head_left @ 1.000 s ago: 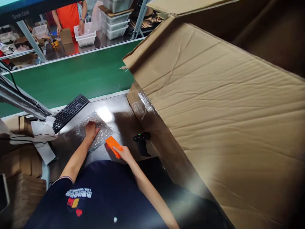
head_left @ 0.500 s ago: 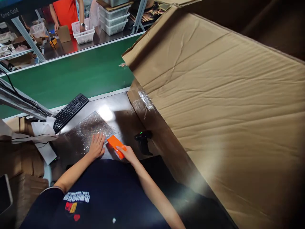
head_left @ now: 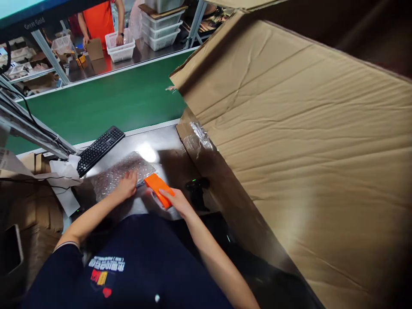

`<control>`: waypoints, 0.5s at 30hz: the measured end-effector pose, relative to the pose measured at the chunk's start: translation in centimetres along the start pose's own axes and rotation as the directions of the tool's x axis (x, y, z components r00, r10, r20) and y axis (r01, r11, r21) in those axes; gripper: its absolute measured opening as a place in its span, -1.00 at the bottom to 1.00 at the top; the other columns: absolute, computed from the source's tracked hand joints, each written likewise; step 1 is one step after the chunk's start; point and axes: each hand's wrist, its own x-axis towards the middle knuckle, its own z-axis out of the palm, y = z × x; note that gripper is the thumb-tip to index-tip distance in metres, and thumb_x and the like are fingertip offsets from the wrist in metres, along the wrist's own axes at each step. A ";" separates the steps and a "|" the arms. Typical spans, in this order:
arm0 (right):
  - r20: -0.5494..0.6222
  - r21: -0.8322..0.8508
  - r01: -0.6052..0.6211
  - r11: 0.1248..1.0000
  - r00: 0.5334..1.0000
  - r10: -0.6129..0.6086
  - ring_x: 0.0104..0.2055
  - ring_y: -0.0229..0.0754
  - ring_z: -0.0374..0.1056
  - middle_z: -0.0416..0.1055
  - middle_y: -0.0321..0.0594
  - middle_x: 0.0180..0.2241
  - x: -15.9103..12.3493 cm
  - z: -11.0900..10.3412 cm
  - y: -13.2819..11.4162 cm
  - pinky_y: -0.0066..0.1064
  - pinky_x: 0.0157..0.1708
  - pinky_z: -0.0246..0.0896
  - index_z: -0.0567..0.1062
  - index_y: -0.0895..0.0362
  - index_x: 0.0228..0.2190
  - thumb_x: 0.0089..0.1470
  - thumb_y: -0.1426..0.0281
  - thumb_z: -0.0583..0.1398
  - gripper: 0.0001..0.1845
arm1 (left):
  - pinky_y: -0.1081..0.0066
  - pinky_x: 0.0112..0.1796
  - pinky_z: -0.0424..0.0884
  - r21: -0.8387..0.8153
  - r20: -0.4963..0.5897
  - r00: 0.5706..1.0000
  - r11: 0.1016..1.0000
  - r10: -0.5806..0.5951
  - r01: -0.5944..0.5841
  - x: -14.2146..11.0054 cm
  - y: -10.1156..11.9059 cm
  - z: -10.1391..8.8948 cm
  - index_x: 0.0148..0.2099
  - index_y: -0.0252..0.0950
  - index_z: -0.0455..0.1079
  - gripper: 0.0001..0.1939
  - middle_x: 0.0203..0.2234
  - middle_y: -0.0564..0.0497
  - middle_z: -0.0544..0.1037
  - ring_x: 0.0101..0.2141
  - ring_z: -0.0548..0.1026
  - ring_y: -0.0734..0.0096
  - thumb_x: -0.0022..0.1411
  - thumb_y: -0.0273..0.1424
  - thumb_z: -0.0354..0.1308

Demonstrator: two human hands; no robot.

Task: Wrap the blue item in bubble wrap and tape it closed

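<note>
A clear bubble-wrap bag [head_left: 119, 171] lies flat on the shiny dark worktop [head_left: 161, 146]. My left hand [head_left: 127, 187] rests on the bag's near right edge, its fingers bent onto the plastic. My right hand [head_left: 177, 202] holds a flat orange box [head_left: 157, 188] by its near end. The box's far end touches the bag's right edge beside my left fingers. Whether the box is inside the bag I cannot tell.
A black handheld scanner [head_left: 197, 189] stands right of my hands. A black keyboard [head_left: 99, 149] lies at the left, by white papers [head_left: 61, 176]. A huge cardboard box [head_left: 289, 128] fills the right. Beyond the green conveyor [head_left: 96, 103], a person in orange [head_left: 99, 17] handles a white basket [head_left: 121, 47].
My left hand slid from the middle of the bag back to its near right edge. My right hand brought the orange box up against that edge.
</note>
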 end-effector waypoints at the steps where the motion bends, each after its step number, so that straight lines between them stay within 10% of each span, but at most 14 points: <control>1: 0.019 0.055 0.019 0.998 1.000 -0.020 -0.52 -0.18 0.35 0.53 -0.15 -0.52 -0.3 0.3 -1.6 -0.36 -0.49 0.24 0.61 0.23 -0.37 -0.09 -0.19 0.34 -0.32 | 0.09 0.12 0.46 -0.054 -0.009 0.999 0.998 0.038 -0.038 -0.2 -1.0 -2.0 0.49 -0.42 -0.05 -0.16 0.30 -0.39 0.36 0.21 0.44 -0.09 0.23 -0.48 0.14; 6: 0.065 0.231 0.133 0.964 0.986 -0.152 -0.48 -0.16 0.41 0.57 -0.16 -0.44 1.0 3.2 -9.4 -0.34 -0.45 0.35 0.60 0.21 -0.29 -0.14 -0.11 0.41 -0.36 | 0.19 0.08 0.45 -0.014 -0.135 0.990 0.999 0.035 -0.037 -0.1 -4.2 -9.1 0.36 -0.29 0.18 -0.40 0.13 -0.19 0.55 0.04 0.56 0.11 0.28 -0.51 0.03; 15: 0.132 0.163 0.158 0.974 0.975 -0.180 -0.40 -0.10 0.51 0.58 -0.16 -0.49 5.0 5.9 -15.0 -0.32 -0.32 0.45 0.56 0.18 -0.38 -0.02 0.02 0.34 -0.55 | 0.24 -0.04 0.40 0.096 -0.223 0.958 0.973 -0.183 0.208 3.4 -3.0 -10.3 0.36 -0.23 0.26 -0.44 -0.03 -0.26 0.59 -0.03 0.58 0.07 0.50 -0.07 -0.12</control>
